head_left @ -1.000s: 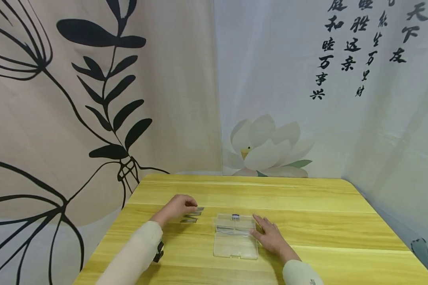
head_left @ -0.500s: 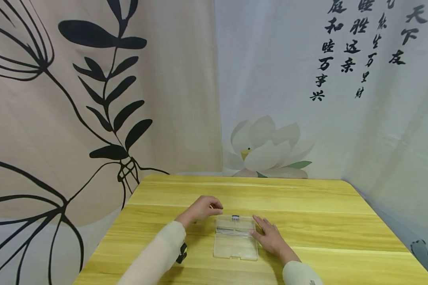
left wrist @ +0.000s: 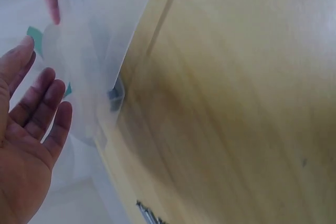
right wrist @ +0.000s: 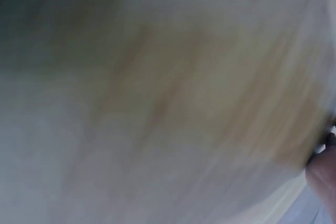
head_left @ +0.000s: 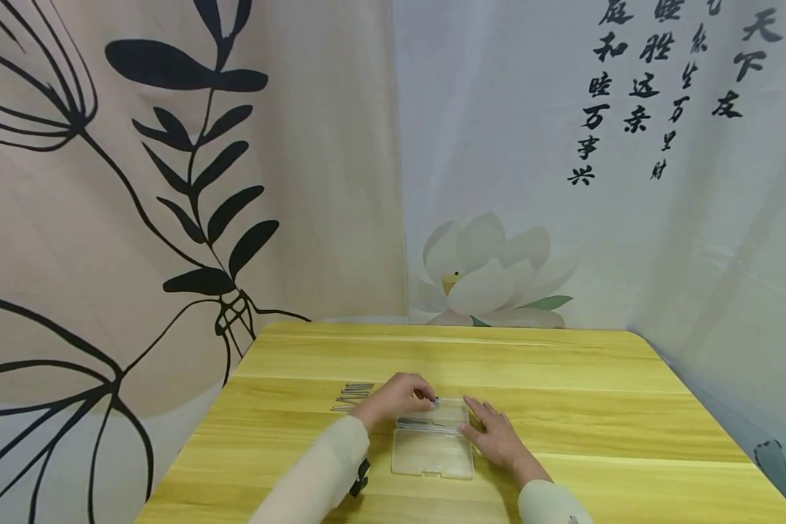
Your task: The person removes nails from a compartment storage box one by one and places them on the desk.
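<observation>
A clear plastic box (head_left: 432, 455) lies unfolded on the table, its lid toward me and its divided half behind. My left hand (head_left: 396, 397) is over the back left of that half, fingertips beside the small dark blue clasp (head_left: 436, 401). In the left wrist view the left hand's (left wrist: 31, 140) lower fingers are loosely bent; whether thumb and index pinch something is unclear. My right hand (head_left: 498, 437) rests against the box's right side, fingers fairly straight. Several thin metal nails (head_left: 356, 393) lie left of the box. The right wrist view is mostly blurred.
The wooden table (head_left: 596, 407) extends on both sides of the box. Behind it hangs a printed cloth (head_left: 340, 182) with plant shapes, a lotus and writing. A dark band (head_left: 360, 477) is on my left sleeve.
My left hand has moved right, from the nails to above the box's back half, uncovering the nails. My right hand has stayed at the box's side.
</observation>
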Action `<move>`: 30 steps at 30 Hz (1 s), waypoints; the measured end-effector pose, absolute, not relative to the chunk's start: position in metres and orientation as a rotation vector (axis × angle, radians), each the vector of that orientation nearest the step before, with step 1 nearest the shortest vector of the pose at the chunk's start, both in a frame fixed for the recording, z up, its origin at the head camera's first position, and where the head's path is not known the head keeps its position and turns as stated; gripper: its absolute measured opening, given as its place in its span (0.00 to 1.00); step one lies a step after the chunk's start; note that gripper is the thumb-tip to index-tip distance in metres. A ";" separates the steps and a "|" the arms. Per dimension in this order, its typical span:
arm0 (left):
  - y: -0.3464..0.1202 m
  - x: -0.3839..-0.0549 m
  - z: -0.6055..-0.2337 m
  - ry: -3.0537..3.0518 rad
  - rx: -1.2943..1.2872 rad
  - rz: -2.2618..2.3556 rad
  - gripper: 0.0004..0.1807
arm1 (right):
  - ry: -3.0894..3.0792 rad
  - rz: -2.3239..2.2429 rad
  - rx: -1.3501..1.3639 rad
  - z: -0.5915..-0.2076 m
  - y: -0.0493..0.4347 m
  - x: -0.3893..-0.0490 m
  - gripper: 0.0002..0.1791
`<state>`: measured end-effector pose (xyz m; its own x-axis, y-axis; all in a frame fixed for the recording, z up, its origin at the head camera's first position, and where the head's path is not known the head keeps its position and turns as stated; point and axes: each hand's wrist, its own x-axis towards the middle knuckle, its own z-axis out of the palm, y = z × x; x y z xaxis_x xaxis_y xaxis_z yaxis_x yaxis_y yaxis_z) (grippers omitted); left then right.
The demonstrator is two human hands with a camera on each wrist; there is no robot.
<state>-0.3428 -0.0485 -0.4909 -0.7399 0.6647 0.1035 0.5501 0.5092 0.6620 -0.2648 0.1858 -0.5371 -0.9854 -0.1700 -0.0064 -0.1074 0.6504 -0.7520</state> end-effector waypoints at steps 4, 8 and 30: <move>-0.047 -0.341 -0.497 2.578 1.027 1.043 0.05 | 2.772 -1.264 -0.242 -0.537 0.185 -0.264 0.34; -0.046 -0.339 -0.499 2.589 0.988 1.038 0.06 | 2.787 -1.259 -0.251 -0.537 0.184 -0.264 0.34; -0.040 -0.333 -0.509 2.628 0.944 0.999 0.02 | 2.776 -1.260 -0.231 -0.538 0.185 -0.265 0.34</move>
